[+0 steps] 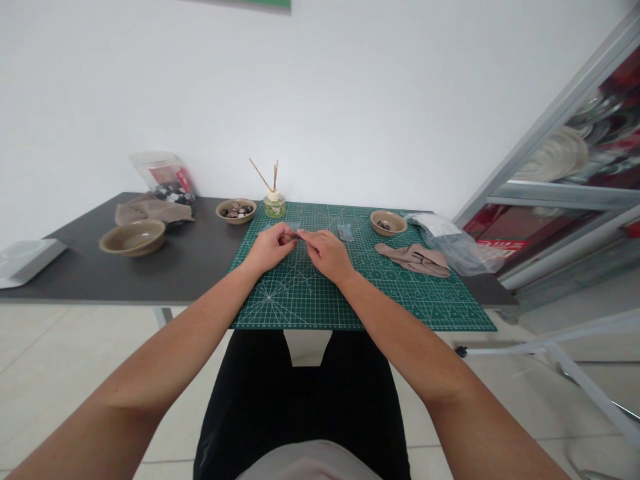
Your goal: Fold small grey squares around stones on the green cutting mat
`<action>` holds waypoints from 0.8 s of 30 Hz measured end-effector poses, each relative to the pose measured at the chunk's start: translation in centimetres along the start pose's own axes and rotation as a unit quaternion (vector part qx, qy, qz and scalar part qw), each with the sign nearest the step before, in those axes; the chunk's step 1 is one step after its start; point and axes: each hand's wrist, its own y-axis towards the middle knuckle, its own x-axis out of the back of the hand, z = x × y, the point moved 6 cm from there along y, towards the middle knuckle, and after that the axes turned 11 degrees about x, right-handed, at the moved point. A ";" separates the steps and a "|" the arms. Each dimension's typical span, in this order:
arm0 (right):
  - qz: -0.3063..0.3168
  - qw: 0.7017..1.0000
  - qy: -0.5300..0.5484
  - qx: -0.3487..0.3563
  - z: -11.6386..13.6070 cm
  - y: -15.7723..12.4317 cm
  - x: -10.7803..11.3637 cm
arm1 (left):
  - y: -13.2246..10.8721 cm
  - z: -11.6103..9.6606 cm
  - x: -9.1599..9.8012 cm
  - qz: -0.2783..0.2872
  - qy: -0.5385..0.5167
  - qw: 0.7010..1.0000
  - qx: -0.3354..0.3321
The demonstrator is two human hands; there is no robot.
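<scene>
Above the green cutting mat [320,300], my left hand [273,247] and my right hand [327,253] meet at the fingertips. Both are closed in a pinch around a small clear plastic piece [290,227], perhaps a bag; its details are blurred. A small transparent packet [345,231] lies on the mat just beyond my right hand. Behind my left hand stands a glass diffuser bottle [275,203] with sticks. To the right are a bowl [389,224] with a few dark pieces and a crumpled brown cloth [415,259].
Left on the dark table [200,267] are a bowl of stones [236,211], a wide bowl [133,239], a brown cloth [153,211], a tipped clear jar [163,175] and a white tray [30,260]. A plastic bag [457,247] lies at the right edge.
</scene>
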 end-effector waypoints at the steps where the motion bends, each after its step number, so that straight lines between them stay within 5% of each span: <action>1: 0.007 1.000 0.000 0.009 0.1 0.1 -0.1 | 0.0 0.0 -0.1 0.004 -0.008 1.000 0.003; 10: 0.024 0.999 -0.013 0.038 0.4 0.1 -0.9 | -0.1 -0.2 -0.1 -0.009 0.002 1.000 0.007; 24: 0.052 0.997 -0.037 0.045 0.6 0.2 -1.5 | 0.5 0.7 -0.4 0.036 -0.130 0.988 0.075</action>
